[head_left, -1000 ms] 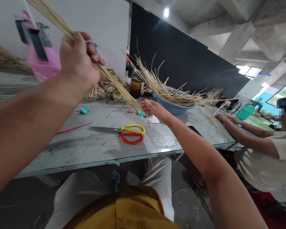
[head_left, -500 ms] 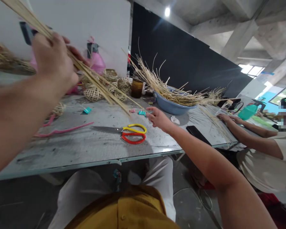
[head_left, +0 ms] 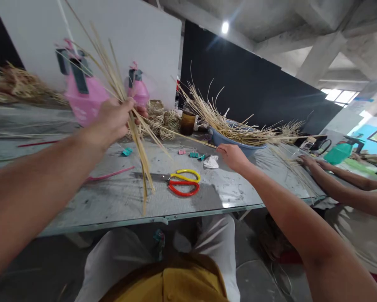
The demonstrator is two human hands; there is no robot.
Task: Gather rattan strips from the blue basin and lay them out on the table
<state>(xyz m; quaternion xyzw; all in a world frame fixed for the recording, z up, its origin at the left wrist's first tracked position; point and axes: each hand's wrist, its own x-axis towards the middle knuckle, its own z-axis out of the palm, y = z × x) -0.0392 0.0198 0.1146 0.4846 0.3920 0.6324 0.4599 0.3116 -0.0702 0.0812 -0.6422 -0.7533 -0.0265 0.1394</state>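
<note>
In the head view, my left hand is closed round a loose bundle of thin bamboo strips. The strips fan out above the fist and hang below it, their lower ends over the table. One long strip runs from this bundle across to my right hand, whose fingers pinch it near the blue basin. Scissors with yellow and red handles lie on the table between my hands, their blade partly behind the hanging strips. A crumpled white tissue is just left of my right hand.
A blue basin heaped with strips stands behind my right hand. Pink spray bottles, a brown jar, woven balls and small clips occupy the table. At right, a co-worker's hands touch strips.
My left hand has come right and lower, and the bundle has swung from a slant to nearly upright. My right hand has shifted right, still pinching the long strip.
</note>
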